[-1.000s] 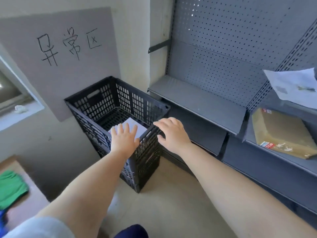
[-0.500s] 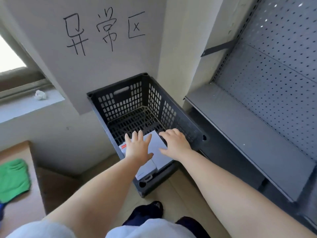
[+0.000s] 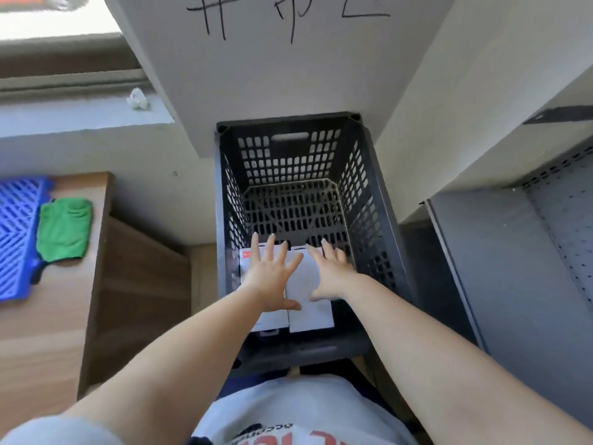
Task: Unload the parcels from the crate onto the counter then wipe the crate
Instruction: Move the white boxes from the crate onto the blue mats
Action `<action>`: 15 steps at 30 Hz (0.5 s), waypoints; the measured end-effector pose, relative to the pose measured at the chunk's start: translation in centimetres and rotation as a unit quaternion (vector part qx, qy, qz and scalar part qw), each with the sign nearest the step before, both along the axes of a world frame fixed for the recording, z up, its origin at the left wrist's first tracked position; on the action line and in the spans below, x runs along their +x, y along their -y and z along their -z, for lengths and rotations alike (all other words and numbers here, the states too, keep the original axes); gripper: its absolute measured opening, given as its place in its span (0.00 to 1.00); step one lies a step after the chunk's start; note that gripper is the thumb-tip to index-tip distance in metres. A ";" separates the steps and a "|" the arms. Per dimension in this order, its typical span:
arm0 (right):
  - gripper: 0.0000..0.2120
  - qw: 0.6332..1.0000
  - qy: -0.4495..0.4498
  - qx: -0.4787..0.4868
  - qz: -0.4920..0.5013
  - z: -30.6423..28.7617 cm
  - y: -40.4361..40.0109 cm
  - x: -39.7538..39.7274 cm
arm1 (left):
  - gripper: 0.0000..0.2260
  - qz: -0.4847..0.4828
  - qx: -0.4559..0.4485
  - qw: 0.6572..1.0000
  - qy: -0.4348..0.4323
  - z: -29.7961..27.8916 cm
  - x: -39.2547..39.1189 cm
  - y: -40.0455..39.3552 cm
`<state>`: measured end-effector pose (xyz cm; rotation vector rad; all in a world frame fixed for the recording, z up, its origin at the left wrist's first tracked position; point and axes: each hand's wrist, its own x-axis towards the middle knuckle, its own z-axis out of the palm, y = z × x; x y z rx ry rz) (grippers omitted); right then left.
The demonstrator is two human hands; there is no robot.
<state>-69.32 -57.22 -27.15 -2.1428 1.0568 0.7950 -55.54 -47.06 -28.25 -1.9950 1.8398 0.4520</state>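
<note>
- Black crate point(image 3: 375, 200) on the floor; two white parcels point(image 3: 309, 284) lie side by side at its near end
- Left hand point(image 3: 268, 277) and right hand point(image 3: 330, 274) spread flat over them, fingers straight, possibly touching

Black slatted crate point(image 3: 298, 155) upright on floor, white parcels point(image 3: 309, 313) lying flat inside
</note>
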 end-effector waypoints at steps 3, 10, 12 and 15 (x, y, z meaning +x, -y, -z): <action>0.58 0.997 0.024 0.045 0.062 0.9 1.2 -0.2 | 0.55 -0.031 0.029 0.999 0.008 0.9 -1.0 0.9; 0.30 0.907 0.125 0.239 0.324 2.2 3.0 -0.7 | 0.57 -0.153 0.048 0.987 -0.002 1.2 -2.7 1.3; 0.26 0.852 0.152 0.296 0.404 2.0 3.4 -1.1 | 0.52 -0.208 0.010 0.977 -0.043 0.9 -3.3 1.0; 0.25 0.779 0.177 0.364 0.478 2.0 4.0 -1.8 | 0.36 -0.446 -0.135 0.856 -0.226 0.2 -3.7 0.4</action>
